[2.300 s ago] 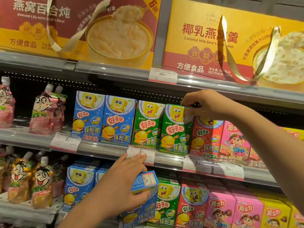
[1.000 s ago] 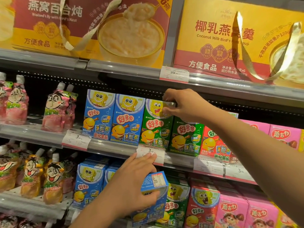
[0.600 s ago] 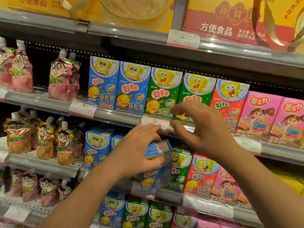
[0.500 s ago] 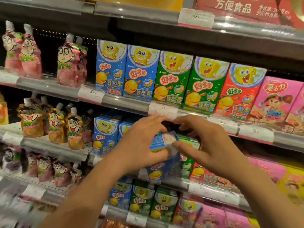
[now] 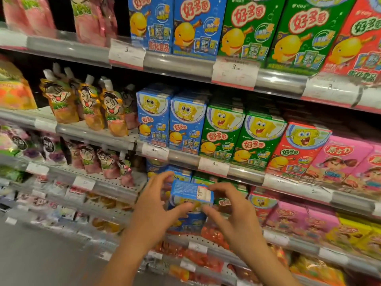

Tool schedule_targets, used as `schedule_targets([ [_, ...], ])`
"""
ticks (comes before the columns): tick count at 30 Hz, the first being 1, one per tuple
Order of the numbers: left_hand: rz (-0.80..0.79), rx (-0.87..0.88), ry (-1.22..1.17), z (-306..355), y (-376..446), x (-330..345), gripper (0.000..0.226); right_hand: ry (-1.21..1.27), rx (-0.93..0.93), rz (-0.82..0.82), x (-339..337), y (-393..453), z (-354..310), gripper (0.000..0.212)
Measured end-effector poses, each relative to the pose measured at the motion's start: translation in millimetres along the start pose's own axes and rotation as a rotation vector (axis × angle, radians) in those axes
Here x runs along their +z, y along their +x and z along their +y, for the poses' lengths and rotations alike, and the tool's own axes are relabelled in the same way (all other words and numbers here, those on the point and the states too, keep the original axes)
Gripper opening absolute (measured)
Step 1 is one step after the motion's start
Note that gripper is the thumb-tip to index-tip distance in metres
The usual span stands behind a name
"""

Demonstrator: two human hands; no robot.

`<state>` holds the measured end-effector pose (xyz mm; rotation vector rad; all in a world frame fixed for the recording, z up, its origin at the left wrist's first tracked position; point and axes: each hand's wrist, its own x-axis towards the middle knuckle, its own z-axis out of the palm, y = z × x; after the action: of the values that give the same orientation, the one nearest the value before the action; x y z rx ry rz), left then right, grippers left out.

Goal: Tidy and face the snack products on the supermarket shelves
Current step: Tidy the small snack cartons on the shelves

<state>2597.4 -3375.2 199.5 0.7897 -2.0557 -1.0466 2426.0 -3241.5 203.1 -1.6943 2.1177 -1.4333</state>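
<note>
A blue snack box (image 5: 190,200) is held in front of a lower shelf, its top face with a white label toward me. My left hand (image 5: 156,207) grips its left side, fingers over the top and thumb under. My right hand (image 5: 231,211) grips its right side, fingers on the top edge. On the shelf above stand two blue boxes (image 5: 171,122), two green boxes (image 5: 241,137), a red box (image 5: 296,147) and pink boxes (image 5: 340,157), all facing forward.
Jelly pouches (image 5: 86,104) stand at the left on several shelves. Grey shelf rails carry price tags (image 5: 213,166). More blue, green and red boxes (image 5: 243,27) fill the top shelf. Pink and yellow boxes (image 5: 305,219) sit at the lower right.
My right hand left the upper-shelf boxes and came down onto the blue box that my left hand holds. The view dropped, and both hands with the box moved down to a lower shelf.
</note>
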Motion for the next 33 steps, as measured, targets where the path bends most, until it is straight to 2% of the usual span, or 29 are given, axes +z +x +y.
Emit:
schedule_targets([
  [4, -0.026, -0.164, -0.139, -35, -19, 6, 0.048, 0.2, 0.127, -0.011, 43, -25, 10, 0.039],
  [9, 0.014, -0.226, -0.191, -74, -35, 5, 0.068, 0.161, 0.15, -0.096, 74, -35, 19, 0.041],
  [11, 0.049, -0.255, -0.212, -87, -34, -4, 0.064, 0.07, 0.105, -0.165, 82, -29, 18, 0.045],
  [14, 0.187, -0.307, -0.228, -109, -24, -21, 0.052, -0.217, 0.033, -0.232, 92, -12, 24, 0.061],
  [17, 0.318, -0.342, -0.236, -123, -6, -39, 0.056, -0.441, -0.021, -0.23, 101, 11, 34, 0.076],
  [19, 0.354, -0.299, -0.23, -127, 8, -46, 0.055, -0.574, -0.068, -0.194, 108, 27, 40, 0.082],
  [24, 0.331, -0.234, -0.206, -130, 44, -48, 0.05, -0.785, 0.016, -0.265, 123, 53, 44, 0.089],
  [27, 0.303, -0.216, -0.209, -136, 60, -42, 0.049, -0.868, 0.056, -0.253, 131, 56, 49, 0.088],
  [33, 0.229, -0.224, -0.222, -153, 78, -28, 0.063, -0.85, 0.065, -0.19, 135, 55, 54, 0.08],
])
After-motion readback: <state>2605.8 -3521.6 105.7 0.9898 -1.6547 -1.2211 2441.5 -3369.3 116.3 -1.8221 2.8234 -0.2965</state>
